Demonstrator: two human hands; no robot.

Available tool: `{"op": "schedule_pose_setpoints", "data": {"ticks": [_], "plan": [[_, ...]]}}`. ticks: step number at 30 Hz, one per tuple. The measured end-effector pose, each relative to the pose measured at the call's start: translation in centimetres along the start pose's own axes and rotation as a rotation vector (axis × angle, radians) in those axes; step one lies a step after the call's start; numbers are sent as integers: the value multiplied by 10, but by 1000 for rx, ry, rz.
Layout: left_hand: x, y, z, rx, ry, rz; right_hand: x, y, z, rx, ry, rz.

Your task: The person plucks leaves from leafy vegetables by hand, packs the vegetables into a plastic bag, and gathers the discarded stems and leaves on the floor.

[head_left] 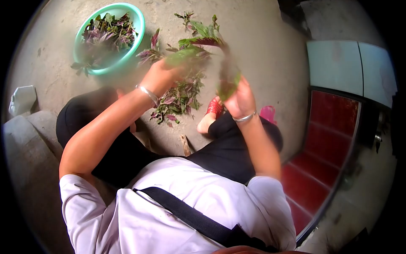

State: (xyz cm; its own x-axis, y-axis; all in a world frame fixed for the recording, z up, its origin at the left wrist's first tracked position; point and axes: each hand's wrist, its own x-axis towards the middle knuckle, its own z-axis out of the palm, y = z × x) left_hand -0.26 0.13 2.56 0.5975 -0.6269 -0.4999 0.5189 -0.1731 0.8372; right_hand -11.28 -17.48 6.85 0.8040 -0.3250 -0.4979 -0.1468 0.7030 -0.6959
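A leafy stem (227,73) was grasped in the right hand (241,100), over the floor (270,55) beyond the right edge of the basin (142,26); the grip of the left hand (165,75), blurred, could not be told. Picking-over seemed under way; a steady pinch on that stem seemed called for

Blurry grn/purple leafy stem (228,80) held up off floor (270,63); similar loose sprigs (182,96) piled below, more leafy tops (108,36) heaped in mint-grn basin (141,26), upper L.
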Motion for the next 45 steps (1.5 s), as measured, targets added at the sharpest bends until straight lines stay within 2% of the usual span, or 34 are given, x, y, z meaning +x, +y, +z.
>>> {"op": "schedule_pose_setpoints", "data": {"ticks": [4,5,9,12,15,18,19,23,26,27,30,31,35,39,42,45], "plan": [[-20,17,12,-312,-283,6,4,1,-7,3,-29,24],[-23,20,15,-312,-300,19,5,1,-9,7,-46,30],[-21,12,13,-705,-504,27,9,4,-16,8,-42,43],[-27,27,13,-767,-587,-36,10,6,-16,-13,-19,39],[-22,20,15,-758,-435,-64,11,10,-17,-74,1,16],[-22,22,21,-537,-318,-11,10,12,-13,-155,44,-4],[-22,24,19,-442,-377,-2,11,13,-14,-157,40,-7],[-31,31,18,-37,-279,52,13,14,-17,-239,98,-47],[-35,19,25,-70,-320,324,14,18,-18,-281,78,-105],[-41,24,24,-30,-325,320,15,18,-19,-280,96,-87],[-53,38,22,95,-426,548,23,13,-30,-265,150,-52],[-53,43,21,169,-439,687,26,11,-37,-254,169,-53],[-44,24,19,593,-353,637,25,1,-32,-142,110,-49],[-41,4,21,816,-335,483,22,4,-26,-55,20,-27],[-35,-8,17,833,-162,672,22,4,-25,-50,-28,-8],[-31,2,17,568,-225,385,21,6,-26,-43,-48,13]]}}
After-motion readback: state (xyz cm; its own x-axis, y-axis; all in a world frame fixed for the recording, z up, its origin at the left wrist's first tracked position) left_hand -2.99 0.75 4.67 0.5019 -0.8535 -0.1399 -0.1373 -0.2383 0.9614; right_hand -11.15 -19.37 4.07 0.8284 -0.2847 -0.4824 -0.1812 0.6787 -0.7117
